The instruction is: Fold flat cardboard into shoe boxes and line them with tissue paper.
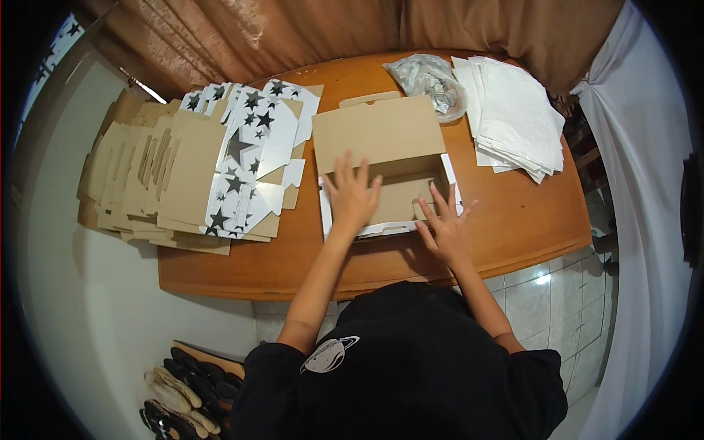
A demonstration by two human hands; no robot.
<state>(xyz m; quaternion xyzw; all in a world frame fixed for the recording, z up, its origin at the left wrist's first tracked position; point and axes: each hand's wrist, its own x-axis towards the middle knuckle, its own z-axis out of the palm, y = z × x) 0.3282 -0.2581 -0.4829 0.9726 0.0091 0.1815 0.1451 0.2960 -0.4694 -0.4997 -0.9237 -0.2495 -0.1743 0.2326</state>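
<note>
A cardboard box (400, 192), brown inside and white on its outer walls, stands on the wooden table in front of me. Its brown lid (381, 136) is raised and leans away toward the far side. My left hand (352, 196) is over the box's left part, its fingers spread and pointing at the lid; whether it touches the cardboard I cannot tell. At the right front corner is my right hand (444, 226), fingers also spread, next to the right wall and the front edge. Neither hand holds anything.
Flattened boxes (194, 172), brown and white with black stars, are piled at the table's left. Behind the box's right corner lies a clear plastic bag (433, 81) of small packets. White paper sheets (513, 114) sit at the far right. Shoes (187, 392) are at lower left.
</note>
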